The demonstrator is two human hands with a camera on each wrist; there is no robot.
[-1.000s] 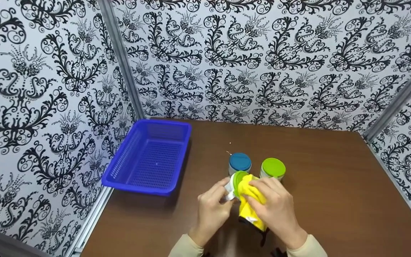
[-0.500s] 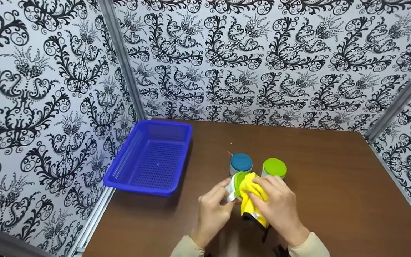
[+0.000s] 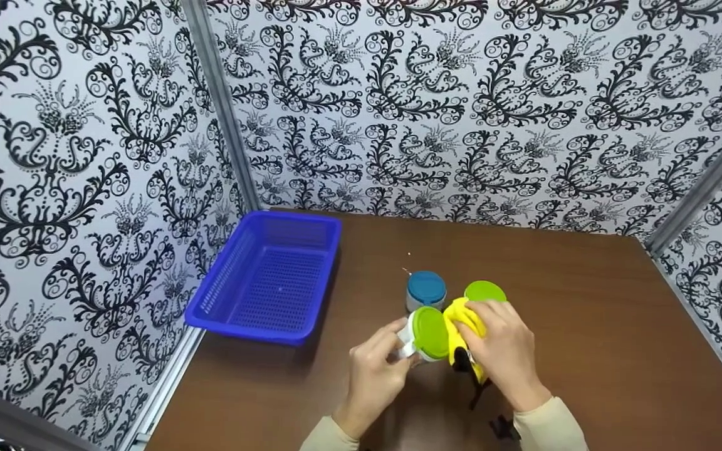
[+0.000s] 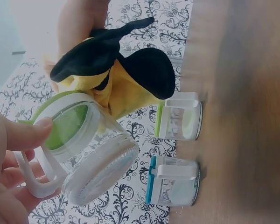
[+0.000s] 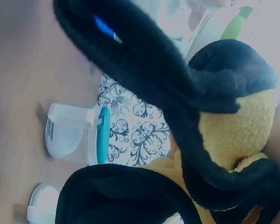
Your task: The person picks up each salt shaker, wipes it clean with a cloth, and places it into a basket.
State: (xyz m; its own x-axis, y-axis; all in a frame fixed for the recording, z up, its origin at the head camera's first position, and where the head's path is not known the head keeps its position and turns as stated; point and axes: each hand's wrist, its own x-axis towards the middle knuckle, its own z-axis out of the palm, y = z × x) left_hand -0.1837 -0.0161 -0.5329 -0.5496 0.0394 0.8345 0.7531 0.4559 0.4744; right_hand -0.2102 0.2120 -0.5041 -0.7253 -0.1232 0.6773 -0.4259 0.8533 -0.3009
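My left hand (image 3: 375, 369) grips a clear jar by its white handle, with the thumb at the handle's top. The jar (image 4: 100, 163) is tilted above the table, and its green lid (image 3: 431, 332) faces up and to the right. My right hand (image 3: 504, 344) holds a bunched yellow cloth (image 3: 461, 319) with black edging beside the lid's right edge. Black flaps of the cloth hang loose in both wrist views. Behind the hands stand a blue-lidded jar (image 3: 426, 288) and another green-lidded jar (image 3: 485, 290), partly hidden by the right hand. Both have pale contents in the left wrist view.
A blue perforated basket (image 3: 245, 333) stands at the left of the brown table (image 3: 599, 326). Small white specks lie behind the blue-lidded jar. Patterned walls (image 3: 430, 125) close off the back and sides. A small dark object (image 3: 504, 428) shows near the right sleeve.
My right hand has drawn the yellow cloth rightward off the green lid, so the whole lid top shows. The left hand still holds the jar in nearly the same place.
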